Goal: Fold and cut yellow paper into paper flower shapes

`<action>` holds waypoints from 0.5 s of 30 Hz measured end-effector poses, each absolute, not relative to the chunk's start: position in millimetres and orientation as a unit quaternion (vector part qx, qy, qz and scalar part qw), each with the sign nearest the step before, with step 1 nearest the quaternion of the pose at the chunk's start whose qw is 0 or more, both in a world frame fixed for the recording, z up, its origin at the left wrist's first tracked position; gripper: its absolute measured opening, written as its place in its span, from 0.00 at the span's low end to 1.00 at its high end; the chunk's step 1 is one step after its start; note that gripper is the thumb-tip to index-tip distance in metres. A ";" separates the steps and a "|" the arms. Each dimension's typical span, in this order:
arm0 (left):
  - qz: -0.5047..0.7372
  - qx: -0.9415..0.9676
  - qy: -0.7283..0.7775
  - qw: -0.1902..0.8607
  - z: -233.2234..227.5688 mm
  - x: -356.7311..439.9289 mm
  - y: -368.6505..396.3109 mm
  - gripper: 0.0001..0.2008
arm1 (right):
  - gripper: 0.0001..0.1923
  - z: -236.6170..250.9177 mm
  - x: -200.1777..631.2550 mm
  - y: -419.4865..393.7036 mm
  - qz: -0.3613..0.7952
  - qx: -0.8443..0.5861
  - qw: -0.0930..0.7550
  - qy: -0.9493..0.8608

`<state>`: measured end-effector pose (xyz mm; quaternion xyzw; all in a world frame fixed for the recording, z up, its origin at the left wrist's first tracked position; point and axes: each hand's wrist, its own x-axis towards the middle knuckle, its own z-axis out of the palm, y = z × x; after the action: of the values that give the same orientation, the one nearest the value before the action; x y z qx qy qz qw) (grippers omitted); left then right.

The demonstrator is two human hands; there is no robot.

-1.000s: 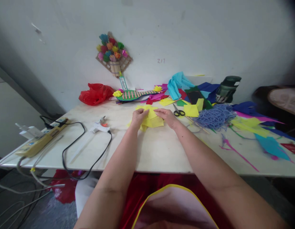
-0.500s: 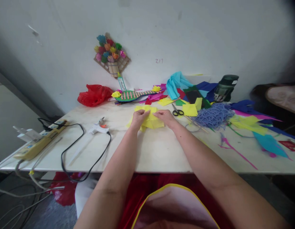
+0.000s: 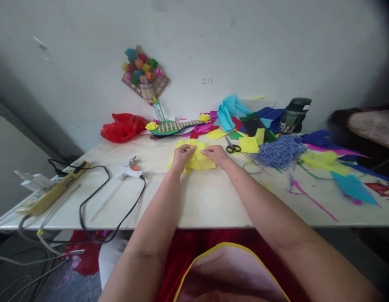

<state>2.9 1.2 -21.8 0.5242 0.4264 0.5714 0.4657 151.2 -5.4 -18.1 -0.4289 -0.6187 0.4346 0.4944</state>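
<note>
Several sheets of yellow crepe paper (image 3: 199, 162) lie at the middle of the white table (image 3: 210, 205). My left hand (image 3: 183, 156) pinches the paper from the left, thumb and fingertips together. From the right, my right hand (image 3: 215, 154) grips it the same way, its fingertips a short gap from the left ones. Folds run through the paper between the two hands. A pair of black-handled scissors (image 3: 233, 148) lies just right of my right hand, with yellow paper squares (image 3: 249, 144) beside it.
A white glue gun (image 3: 129, 171) with a black cord and a yellow power strip (image 3: 53, 191) lie on the left. At the back are a red plastic bag (image 3: 123, 127) and a green lute-shaped craft (image 3: 175, 126). Purple-blue string (image 3: 281, 152) and a dark bottle (image 3: 295, 115) stand right.
The view has shifted slightly. Both hands keep their pinch on the yellow crepe paper, with only a tiny shift of the fingers.
</note>
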 end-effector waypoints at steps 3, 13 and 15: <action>0.575 0.523 0.418 0.471 -21.9 2.4 0.7 0.16 | 0.13 -17.3 151.1 -6.0 0.441 -0.425 0.503 -0.609; 0.571 0.517 0.399 0.497 -20.6 1.3 -1.4 0.16 | 0.10 -22.2 151.6 -1.5 0.449 -0.403 0.517 -0.607; 0.572 0.517 0.400 0.496 -20.5 1.4 -1.3 0.16 | 0.11 -22.1 152.0 -1.2 0.449 -0.404 0.511 -0.612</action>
<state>1.4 -1.3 -20.5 0.5174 0.4001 0.5715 0.4955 152.0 -1.2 -22.1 -0.4035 -0.6120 0.4488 0.5112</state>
